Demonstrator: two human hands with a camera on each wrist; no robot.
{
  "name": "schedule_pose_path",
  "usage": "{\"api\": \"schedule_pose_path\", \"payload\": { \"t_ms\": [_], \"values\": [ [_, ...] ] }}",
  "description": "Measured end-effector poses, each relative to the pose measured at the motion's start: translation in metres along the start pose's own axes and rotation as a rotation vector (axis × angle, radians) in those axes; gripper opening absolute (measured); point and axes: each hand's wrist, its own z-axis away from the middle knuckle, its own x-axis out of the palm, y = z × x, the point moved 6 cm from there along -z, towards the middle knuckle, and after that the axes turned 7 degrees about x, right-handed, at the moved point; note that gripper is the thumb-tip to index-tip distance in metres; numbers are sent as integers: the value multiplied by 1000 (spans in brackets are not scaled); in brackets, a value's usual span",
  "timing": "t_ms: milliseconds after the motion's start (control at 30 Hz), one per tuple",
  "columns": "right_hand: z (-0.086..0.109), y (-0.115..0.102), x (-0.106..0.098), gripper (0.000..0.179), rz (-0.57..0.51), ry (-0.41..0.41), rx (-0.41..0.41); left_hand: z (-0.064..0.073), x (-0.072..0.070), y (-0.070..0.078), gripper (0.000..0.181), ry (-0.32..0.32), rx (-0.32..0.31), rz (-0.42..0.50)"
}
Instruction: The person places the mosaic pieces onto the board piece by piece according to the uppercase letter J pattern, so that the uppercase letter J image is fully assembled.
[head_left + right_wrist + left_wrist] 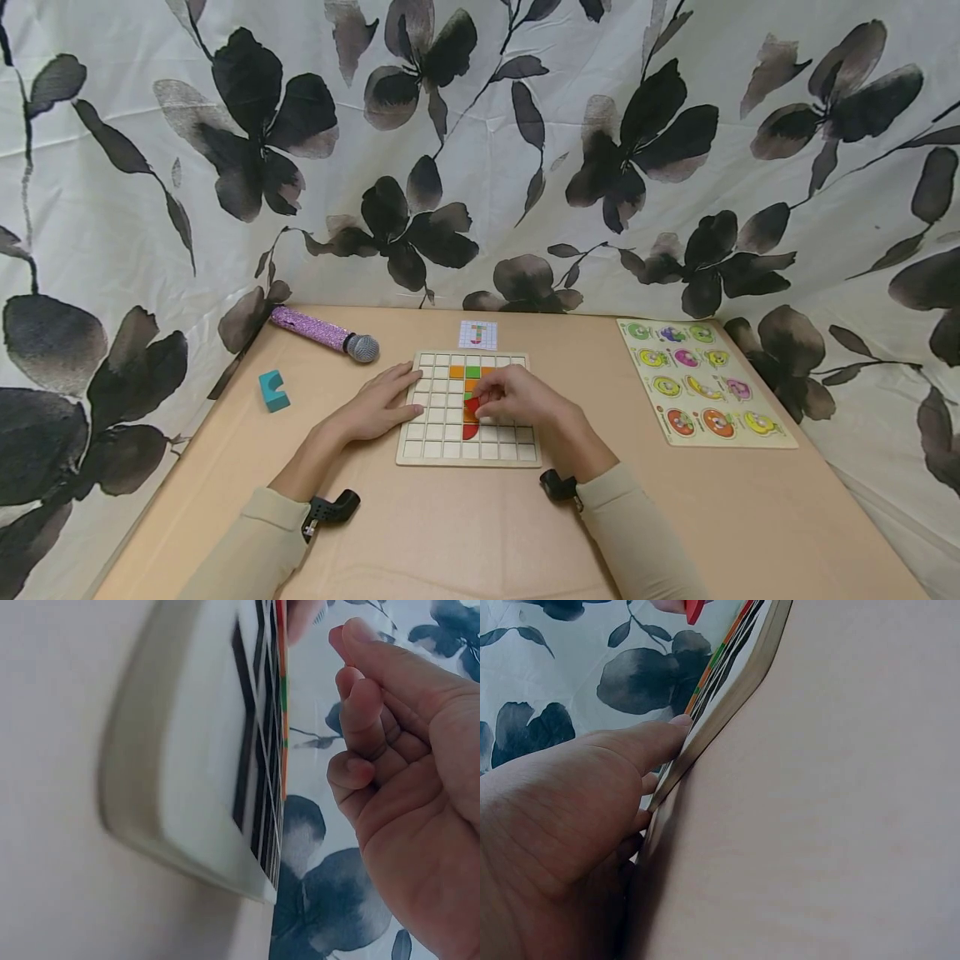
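Note:
A pale grid board (431,454) lies on the table. In its grid are orange (456,372) and green (472,372) squares, with a red rounded piece (470,432) lower in the same column. My left hand (381,404) rests at the board's left edge, fingers extended; in the left wrist view the thumb (656,742) lies against the rim. Over the board, my right hand (521,396) pinches a small red piece (339,643) between thumb and fingertips, the other fingers curled. The hand covers part of the grid's right side.
Behind the board is a small card (477,335) printed with a coloured J-like figure on a grid. A purple glittery microphone (315,327) and a teal notched block (273,392) lie to the left. A fruit picture sheet (717,392) lies at right. Floral cloth (525,208) hangs behind the table.

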Motion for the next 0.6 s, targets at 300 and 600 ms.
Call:
{"api": "schedule_pose_path", "payload": {
  "t_ms": [300,600],
  "values": [
    [-2,-11,11,15,32,-44,-41,1,0,-2,73,4,-9,4],
    [-4,-14,21,15,46,-72,-28,1,0,-1,73,7,-4,5]
  ]
}}
